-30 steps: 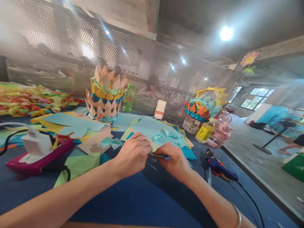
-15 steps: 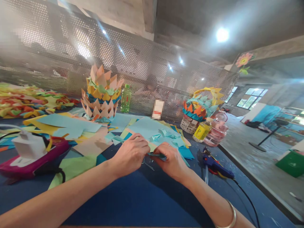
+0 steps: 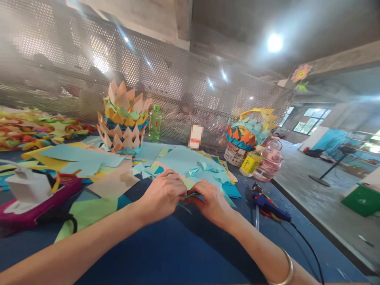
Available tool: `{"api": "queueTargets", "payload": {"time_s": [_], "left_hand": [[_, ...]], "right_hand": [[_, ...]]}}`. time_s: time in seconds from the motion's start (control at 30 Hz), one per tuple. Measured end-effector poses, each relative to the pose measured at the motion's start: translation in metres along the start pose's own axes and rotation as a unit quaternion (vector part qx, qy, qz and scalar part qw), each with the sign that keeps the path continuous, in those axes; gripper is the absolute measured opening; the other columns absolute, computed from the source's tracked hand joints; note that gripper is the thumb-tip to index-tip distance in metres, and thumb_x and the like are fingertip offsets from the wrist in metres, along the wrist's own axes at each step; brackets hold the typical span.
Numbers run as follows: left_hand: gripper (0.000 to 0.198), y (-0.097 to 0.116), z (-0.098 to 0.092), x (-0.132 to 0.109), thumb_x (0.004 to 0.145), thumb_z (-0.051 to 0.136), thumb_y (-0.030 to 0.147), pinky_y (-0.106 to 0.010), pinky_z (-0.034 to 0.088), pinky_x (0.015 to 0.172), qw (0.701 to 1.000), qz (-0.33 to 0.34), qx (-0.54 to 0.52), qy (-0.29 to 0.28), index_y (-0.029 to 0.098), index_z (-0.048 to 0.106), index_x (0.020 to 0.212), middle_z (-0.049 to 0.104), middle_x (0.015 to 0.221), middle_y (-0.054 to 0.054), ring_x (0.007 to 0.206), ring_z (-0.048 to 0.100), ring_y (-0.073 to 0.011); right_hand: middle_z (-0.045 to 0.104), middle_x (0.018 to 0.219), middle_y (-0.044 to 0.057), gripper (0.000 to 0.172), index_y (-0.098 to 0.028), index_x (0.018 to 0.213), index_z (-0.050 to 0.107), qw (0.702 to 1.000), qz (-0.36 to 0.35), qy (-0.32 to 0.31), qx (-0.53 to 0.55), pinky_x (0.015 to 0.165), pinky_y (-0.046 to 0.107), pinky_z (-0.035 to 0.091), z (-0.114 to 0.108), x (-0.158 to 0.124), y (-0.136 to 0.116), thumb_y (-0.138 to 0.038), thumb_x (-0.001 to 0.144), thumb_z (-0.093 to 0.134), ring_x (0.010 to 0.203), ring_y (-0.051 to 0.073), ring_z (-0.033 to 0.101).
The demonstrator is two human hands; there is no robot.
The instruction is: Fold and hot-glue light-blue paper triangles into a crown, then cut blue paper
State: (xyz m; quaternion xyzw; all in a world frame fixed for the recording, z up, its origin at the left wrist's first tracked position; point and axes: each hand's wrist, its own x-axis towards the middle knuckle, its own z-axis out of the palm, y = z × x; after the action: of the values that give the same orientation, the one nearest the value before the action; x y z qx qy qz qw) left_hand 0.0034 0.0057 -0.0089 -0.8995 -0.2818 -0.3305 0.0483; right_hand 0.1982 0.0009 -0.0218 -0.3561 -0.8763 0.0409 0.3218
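Note:
Both my hands meet just above the blue tabletop (image 3: 178, 249), pinching a small folded piece of blue-green paper (image 3: 193, 194). My left hand (image 3: 166, 194) closes on its left end, the fingertips curled and partly hidden. From the other side my right hand (image 3: 212, 202) grips it between thumb and fingers. Most of the paper is covered by my fingers. Thin clear strands (image 3: 185, 208) lie below it. Just beyond my hands, light blue sheets (image 3: 178, 158) carry several small folded paper pieces (image 3: 204, 168).
Crowns of folded paper points (image 3: 124, 118) stand at the back left beside a green bottle (image 3: 155, 122). A purple power strip (image 3: 68, 188) with a white plug lies left. At right are a blue glue gun (image 3: 270, 206), a yellow-labelled bottle (image 3: 251, 161) and a paper-topped basket (image 3: 234, 154).
The view has shifted slightly, so the surroundings sit a little farther left. My hands keep their pinch on the folded paper, with only a slight shift of the fingers.

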Motion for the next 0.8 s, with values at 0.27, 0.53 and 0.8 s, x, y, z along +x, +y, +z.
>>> {"api": "queueTargets", "payload": {"time_s": [0.27, 0.53, 0.8], "left_hand": [[0.016, 0.0, -0.002, 0.001, 0.082, 0.057, 0.01, -0.031, 0.038, 0.078, 0.999, -0.037, 0.027, -0.019, 0.018, 0.062, 0.07, 0.063, 0.068, 0.001, 0.076, 0.057, -0.0161], [0.015, 0.014, -0.012, 0.002, 0.084, 0.059, 0.018, -0.038, 0.049, 0.081, 0.988, -0.047, 0.146, 0.015, 0.018, 0.065, 0.098, 0.062, 0.111, -0.008, 0.099, 0.055, -0.0244], [0.029, 0.022, -0.007, -0.002, 0.09, 0.048, 0.016, -0.035, 0.055, 0.083, 0.995, -0.081, 0.049, 0.015, 0.021, 0.056, 0.117, 0.051, 0.131, -0.008, 0.11, 0.057, -0.0217]], "right_hand": [[0.063, 0.072, 0.002, 0.004, -0.019, 0.08, 0.063, 1.0, 0.002, 0.017, 0.001, 0.067, 0.027, 0.043, -0.004, 0.003, -0.001, -0.017, 0.08, 0.067, 0.071, 0.016, 0.057], [0.061, 0.071, 0.002, 0.006, -0.019, 0.078, 0.061, 0.998, 0.034, 0.031, -0.034, 0.064, 0.026, 0.041, -0.003, 0.0, 0.002, -0.021, 0.081, 0.065, 0.072, 0.016, 0.057], [0.059, 0.069, 0.001, 0.012, -0.019, 0.072, 0.055, 0.997, 0.039, 0.047, -0.049, 0.063, 0.026, 0.04, -0.002, 0.0, 0.002, -0.018, 0.081, 0.063, 0.07, 0.016, 0.055]]}}
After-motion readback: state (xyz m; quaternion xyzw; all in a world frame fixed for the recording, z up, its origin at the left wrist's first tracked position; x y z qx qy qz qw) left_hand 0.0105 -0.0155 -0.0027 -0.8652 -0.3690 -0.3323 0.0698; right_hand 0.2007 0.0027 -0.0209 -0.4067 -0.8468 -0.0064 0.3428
